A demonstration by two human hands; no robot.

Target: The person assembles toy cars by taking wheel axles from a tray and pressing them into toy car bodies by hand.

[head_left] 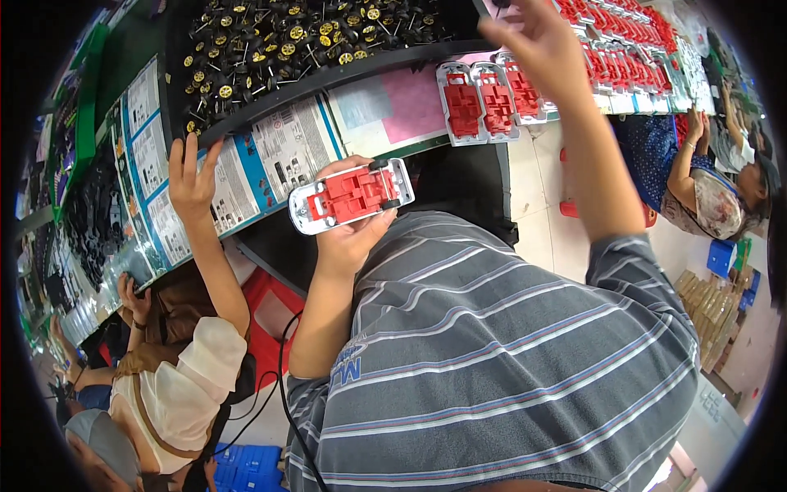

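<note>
My left hand [348, 242] holds a toy car body [348, 197], a white shell with a red inner part facing up. A pair of black wheels [379, 165] sits across its right end; no wheels show at its left end. Raised at the upper right, my right hand [545, 49] is near the corner of a black tray [393, 56]. Between its thumb and fingers is a small black wheel [501, 3], partly cut off by the picture's edge. Many wheel axles with black tyres and yellow or silver hubs [287, 49] fill the tray.
Several red-and-white car bodies [463, 102] stand in rows along the bench to the right. Printed sheets [287, 139] lie under the bench top. At the left, a co-worker's hand [193, 180] touches the tray; another person [705, 180] sits at the right near a red stool [568, 208].
</note>
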